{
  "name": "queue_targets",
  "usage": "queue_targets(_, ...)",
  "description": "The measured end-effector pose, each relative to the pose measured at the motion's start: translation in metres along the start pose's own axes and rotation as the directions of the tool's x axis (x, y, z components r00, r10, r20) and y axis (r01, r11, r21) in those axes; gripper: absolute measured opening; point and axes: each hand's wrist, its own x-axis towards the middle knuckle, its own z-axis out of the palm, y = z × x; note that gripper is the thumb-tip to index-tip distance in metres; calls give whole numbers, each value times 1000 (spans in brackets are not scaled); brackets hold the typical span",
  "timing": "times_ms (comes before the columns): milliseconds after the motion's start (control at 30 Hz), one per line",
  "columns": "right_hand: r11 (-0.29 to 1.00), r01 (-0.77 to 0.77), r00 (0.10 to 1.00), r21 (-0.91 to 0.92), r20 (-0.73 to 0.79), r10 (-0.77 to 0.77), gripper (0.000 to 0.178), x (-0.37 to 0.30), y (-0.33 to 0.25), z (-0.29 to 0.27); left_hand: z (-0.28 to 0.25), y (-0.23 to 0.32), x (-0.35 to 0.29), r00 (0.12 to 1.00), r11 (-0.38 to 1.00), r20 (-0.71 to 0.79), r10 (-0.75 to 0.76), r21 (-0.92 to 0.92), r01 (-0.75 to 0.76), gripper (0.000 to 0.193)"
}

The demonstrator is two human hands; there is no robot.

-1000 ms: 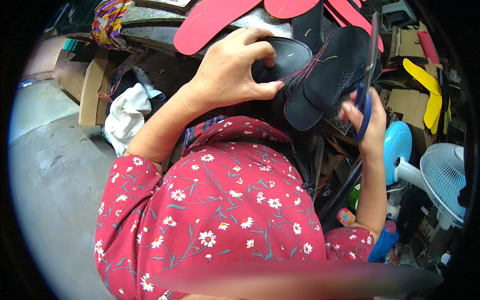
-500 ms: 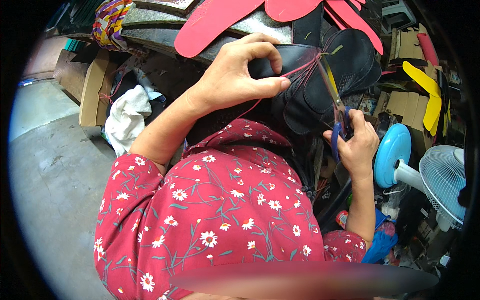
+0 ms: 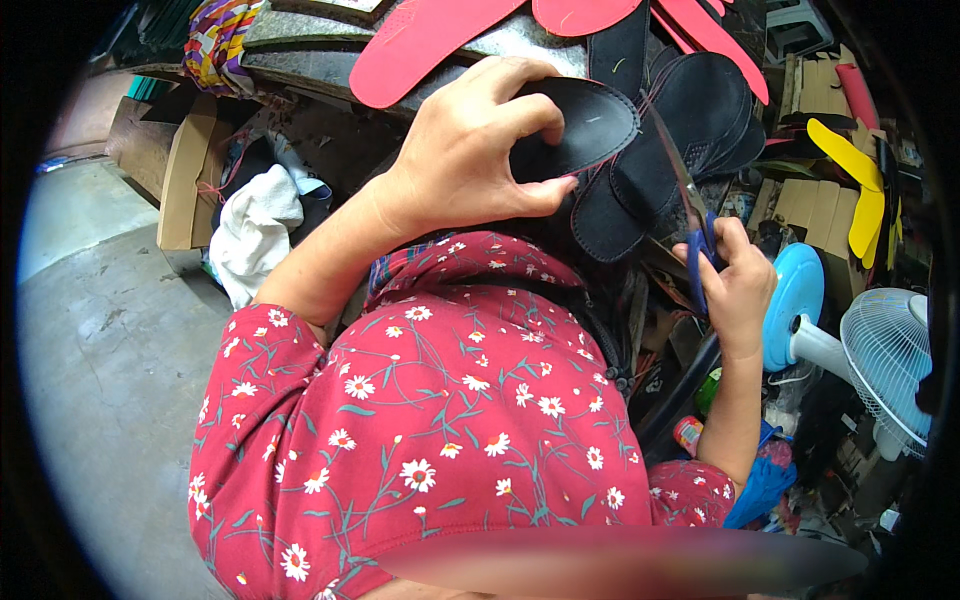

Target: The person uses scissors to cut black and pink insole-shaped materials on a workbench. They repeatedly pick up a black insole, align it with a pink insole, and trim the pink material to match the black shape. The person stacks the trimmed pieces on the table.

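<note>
My left hand (image 3: 465,145) is closed on a black stitched insole (image 3: 598,125), its thumb and fingers curled over the near end. Pale stitching runs along the insole's rounded edge, and its surface bends slightly. My right hand (image 3: 738,290) grips a pair of scissors (image 3: 684,180) by the blue handles. The blades look nearly together and point up and left, their tips close to the insole's far right edge. Behind the blades lie several more black stitched insoles (image 3: 705,105), overlapping each other.
Pink sole-shaped pieces (image 3: 430,45) lie on the worn bench top at the far side. A blue and white fan (image 3: 885,350) stands right of my right arm, near yellow cut-outs (image 3: 850,175). On the left, a white cloth (image 3: 257,225) hangs beside cardboard (image 3: 190,180).
The reddish threads that stretched from my left hand to the scissor tips no longer show there. My right hand and the scissors have shifted right; the held insole now shows more of its face.
</note>
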Motion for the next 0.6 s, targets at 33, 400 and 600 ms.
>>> queue_targets(33, 986, -116, 991, 124, 82, 106, 38, 0, 0, -1, -1, 1, 0, 1000, 1000, -9, 1, 8, -1, 34)
queue_targets(400, 928, 227, 950, -297, -143, -278, 43, -2, -7, -8, 1, 4, -3, 998, 992, 17, 52, 112, -54, 40)
queue_targets(600, 371, -310, 880, 875, 412, -238, 63, -1, -1, -9, 0, -5, 0, 982, 999, -187, 20, -30, -26, 52)
